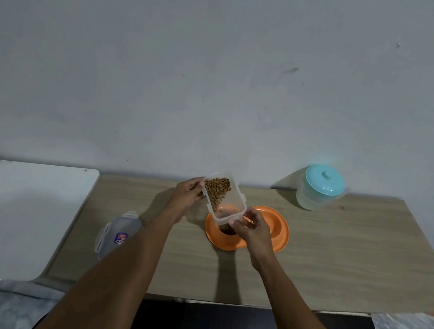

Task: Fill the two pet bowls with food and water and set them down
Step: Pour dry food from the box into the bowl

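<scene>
Orange pet bowl (277, 239) sits on the wooden surface (333, 268) directly under both hands, with a small heap of kibble (227, 229) already in the well beneath the right hand (253, 229).

The clear food container (229, 205) is tilted steeply over it, mouth down. Most of the dry food left inside is bunched at the raised end, next to the left hand (188, 193). That looks like the main risk. If the bunch lets go all at once, it could rush out, overshoot the low rim and scatter across the surface on the near side of the right hand. The right fingers sit close to the mouth, so they may deflect pieces sideways. Neither hand holds the bowl, and it is probably light, so a knock from the container's lower edge could push it out from under the stream.

The hands are apart, one at each end of the container. The left grips the high far end with its fingers curled round the edge. The right pinches the low rim just above the bowl, wrist bent down. Both forearms reach forward and converge.

The container's lid (119, 232) lies well out to the left of the left forearm. A teal-lidded jug (319, 190) stands beyond the right hand with its lid on, so the water step looks not yet done.
</scene>
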